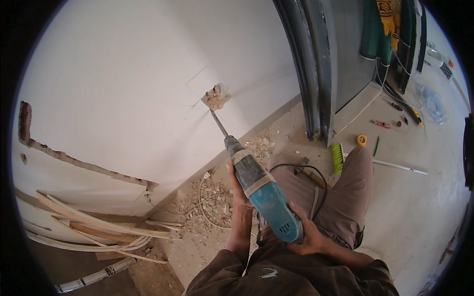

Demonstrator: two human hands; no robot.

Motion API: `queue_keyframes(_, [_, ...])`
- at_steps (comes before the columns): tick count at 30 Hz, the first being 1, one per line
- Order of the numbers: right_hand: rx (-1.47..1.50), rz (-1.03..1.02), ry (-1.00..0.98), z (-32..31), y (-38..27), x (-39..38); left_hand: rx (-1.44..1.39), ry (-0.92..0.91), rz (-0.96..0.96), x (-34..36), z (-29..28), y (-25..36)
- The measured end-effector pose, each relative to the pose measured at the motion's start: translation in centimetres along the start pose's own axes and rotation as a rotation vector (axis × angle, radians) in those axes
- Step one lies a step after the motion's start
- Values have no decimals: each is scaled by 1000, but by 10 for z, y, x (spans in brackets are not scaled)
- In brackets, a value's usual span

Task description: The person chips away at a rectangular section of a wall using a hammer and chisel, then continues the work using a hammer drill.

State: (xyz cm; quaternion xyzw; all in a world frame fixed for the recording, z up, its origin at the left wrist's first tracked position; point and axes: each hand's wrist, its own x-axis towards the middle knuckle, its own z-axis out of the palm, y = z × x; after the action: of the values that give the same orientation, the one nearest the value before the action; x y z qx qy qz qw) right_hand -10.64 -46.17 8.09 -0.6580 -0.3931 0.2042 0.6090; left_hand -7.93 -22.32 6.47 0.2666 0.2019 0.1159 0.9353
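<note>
A teal and grey rotary hammer drill [266,190] slants up and to the left across the middle of the view. My left hand [239,190] supports its body from the left side, the fingers partly hidden behind it. Around the rear end my right hand [307,234] is closed, with the trigger out of sight. The long steel bit [218,123] reaches the lower edge of a rough broken hole [216,96] in the white wall [123,74]. Thin pencil lines mark a square around the hole.
Rubble [217,197] lies along the wall's foot. Wooden strips [98,222] are piled at lower left, below a chased groove [84,163]. On the right are a dark door frame [316,74], a green brush [337,157], a yellow tape measure [361,140] and a coiled clear hose [432,103].
</note>
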Motion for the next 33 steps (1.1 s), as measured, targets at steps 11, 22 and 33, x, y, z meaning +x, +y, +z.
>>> queue_keyframes(11, [-38,65,-149,28,9,10,-169,-247,-59,15,-43,8])
queue_keyframes(22, [-352,75,-473,91,-3,29,-612,-663,-296,27,-115,18])
queue_keyframes(33, [-259,52,-33,44,1,8,-182,-227,-64,19,-39,9])
